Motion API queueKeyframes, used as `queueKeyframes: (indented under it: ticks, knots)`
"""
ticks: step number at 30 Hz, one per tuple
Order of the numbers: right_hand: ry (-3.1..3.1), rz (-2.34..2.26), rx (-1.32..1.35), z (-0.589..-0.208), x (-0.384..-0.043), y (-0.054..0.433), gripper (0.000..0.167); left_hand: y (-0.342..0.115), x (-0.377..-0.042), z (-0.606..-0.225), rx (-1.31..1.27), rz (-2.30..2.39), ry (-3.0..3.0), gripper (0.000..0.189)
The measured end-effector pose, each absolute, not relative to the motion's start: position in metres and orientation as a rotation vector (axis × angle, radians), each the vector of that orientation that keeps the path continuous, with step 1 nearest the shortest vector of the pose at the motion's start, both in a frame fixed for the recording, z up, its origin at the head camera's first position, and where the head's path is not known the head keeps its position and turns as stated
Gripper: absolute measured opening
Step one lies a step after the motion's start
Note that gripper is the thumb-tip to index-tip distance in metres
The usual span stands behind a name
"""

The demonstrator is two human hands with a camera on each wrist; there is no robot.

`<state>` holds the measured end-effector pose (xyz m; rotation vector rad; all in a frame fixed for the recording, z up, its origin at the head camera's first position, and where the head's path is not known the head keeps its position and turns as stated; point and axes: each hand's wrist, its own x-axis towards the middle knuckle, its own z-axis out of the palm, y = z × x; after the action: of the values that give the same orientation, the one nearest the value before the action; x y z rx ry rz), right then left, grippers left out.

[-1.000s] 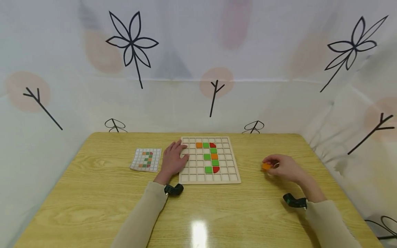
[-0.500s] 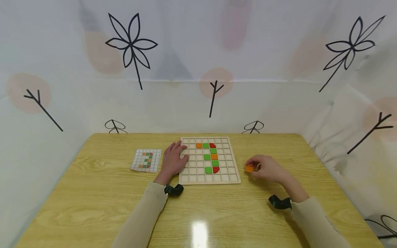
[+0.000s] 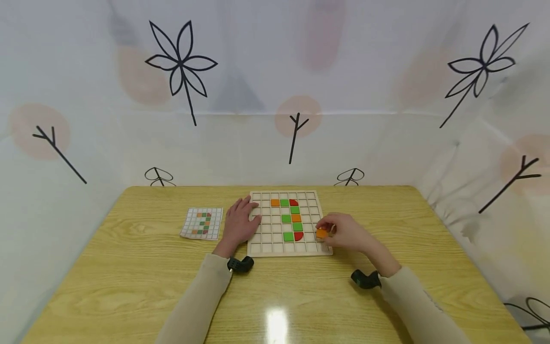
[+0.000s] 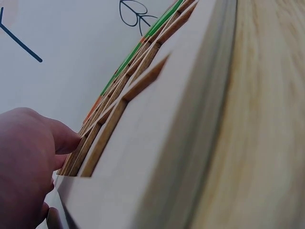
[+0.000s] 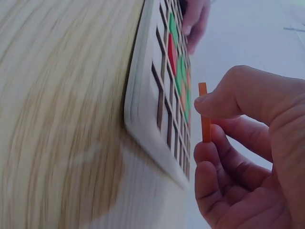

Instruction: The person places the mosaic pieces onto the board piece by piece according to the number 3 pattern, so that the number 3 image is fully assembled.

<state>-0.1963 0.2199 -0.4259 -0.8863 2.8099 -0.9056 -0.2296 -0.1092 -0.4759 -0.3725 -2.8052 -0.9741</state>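
My right hand [image 3: 345, 232] pinches an orange square tile [image 3: 321, 233] between thumb and fingers, above the right edge of a wooden grid board [image 3: 265, 247]. In the right wrist view the orange tile [image 5: 205, 114] is edge-on, apart from the board. My left hand [image 3: 240, 222] rests on the board's left edge, its fingers spread; its thumb [image 4: 66, 138] touches the grid in the left wrist view. Set in the board's cells are an orange tile [image 3: 275, 203], several green square tiles [image 3: 284, 203] and two red rounded tiles [image 3: 298, 236].
Left of the left hand, a paper card [image 3: 202, 223] printed with a coloured grid pattern lies on the wooden table [image 3: 129, 267]. A white patterned cloth [image 3: 240, 148] hangs behind the table and along its sides. Each wrist wears a dark camera [image 3: 365, 279].
My right hand has moved left with the orange tile, from the table right of the board to over the board's right edge. The left hand stays in place.
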Motion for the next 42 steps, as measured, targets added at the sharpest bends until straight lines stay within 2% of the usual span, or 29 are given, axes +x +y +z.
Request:
queueKeyframes:
  ticks: [27, 42]
  knots:
    - [2.725, -0.904, -1.002, -0.431, -0.207, 0.140, 0.027, -0.106, -0.230, -0.475, -0.379, -0.965, -2.821, 0.042]
    - [2.668, -0.883, -0.925, -0.440, -0.212, 0.118, 0.027, -0.108, -0.232, -0.477, -0.341, -0.939, -2.842, 0.042]
